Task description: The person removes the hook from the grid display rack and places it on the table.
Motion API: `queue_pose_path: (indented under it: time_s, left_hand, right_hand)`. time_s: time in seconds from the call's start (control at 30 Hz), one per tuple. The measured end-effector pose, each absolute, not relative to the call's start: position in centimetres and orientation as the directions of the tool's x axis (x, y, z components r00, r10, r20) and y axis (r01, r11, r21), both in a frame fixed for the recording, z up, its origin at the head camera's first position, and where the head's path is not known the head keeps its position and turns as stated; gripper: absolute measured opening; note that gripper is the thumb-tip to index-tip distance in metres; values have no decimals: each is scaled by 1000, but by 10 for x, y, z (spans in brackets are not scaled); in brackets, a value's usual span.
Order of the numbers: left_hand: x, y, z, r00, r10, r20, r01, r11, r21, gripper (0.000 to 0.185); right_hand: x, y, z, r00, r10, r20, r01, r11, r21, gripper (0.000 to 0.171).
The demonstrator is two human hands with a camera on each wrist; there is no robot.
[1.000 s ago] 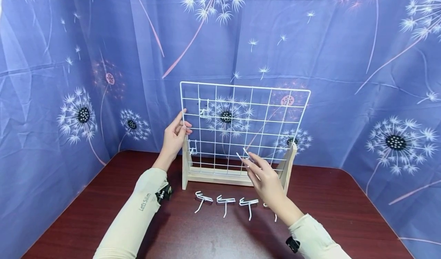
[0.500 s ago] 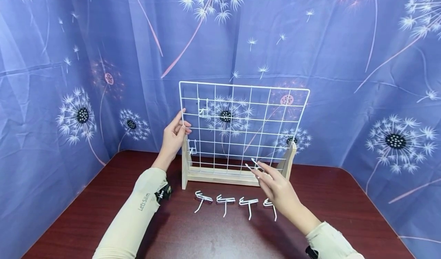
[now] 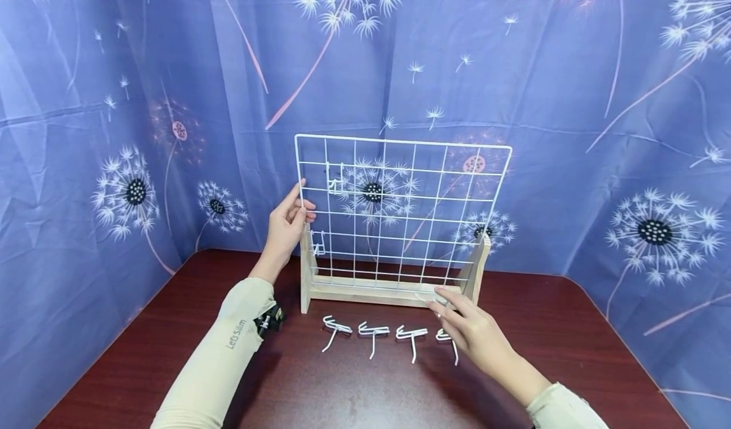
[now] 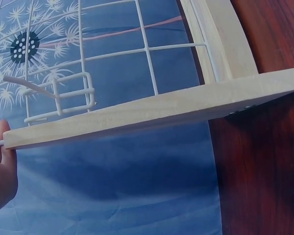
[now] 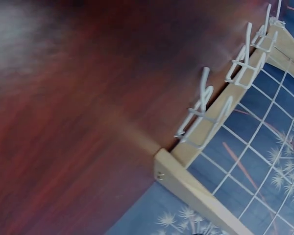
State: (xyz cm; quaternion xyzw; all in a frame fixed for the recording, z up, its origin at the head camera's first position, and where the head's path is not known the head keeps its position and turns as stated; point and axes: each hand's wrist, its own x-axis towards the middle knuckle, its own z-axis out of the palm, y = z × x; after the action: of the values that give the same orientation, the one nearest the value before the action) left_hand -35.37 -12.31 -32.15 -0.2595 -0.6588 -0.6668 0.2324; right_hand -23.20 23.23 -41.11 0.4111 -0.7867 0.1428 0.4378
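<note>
A white wire grid panel stands upright in a pale wooden stand. My left hand grips its left edge between thumb and fingers; the left wrist view shows part of this hand beside the stand's upright. Down by the stand's right end, my right hand pinches a white wire hook, partly hidden by the fingers. Two similar hooks hang on the grid's left side, an upper hook and a lower hook.
Several white hooks lie in a row on the dark red-brown table in front of the stand, the rightmost partly behind my right hand. A blue curtain with dandelion prints surrounds the table at the back and sides.
My right hand has moved down and to the right, away from the grid's lower middle, with the hook between its fingers. The left hand keeps its hold on the grid's edge.
</note>
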Motion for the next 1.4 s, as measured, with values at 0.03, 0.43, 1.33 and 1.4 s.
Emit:
queue_pose_path:
  time_s: [0.03,0.43,1.33,1.4]
  left_hand:
    - [-354,-123,-322,-757,31,653,652,-27,757,54]
    - [-356,-126,-324,-741,37,671,668,-62,741,55]
    - [-352,-130,-324,-725,14,688,688,-23,725,53]
    - [-352,-129,-324,-723,12,691,690,-17,723,52]
  right_hand:
    - [-231,234,-412,-270,-524,808,-774,617,142,37]
    - [-220,250,-428,-346,-613,710,-772,616,156,42]
    - [-214,259,-458,-235,-814,531,-829,454,328,41]
    - [-215,259,-458,-224,-819,529,-824,449,345,42]
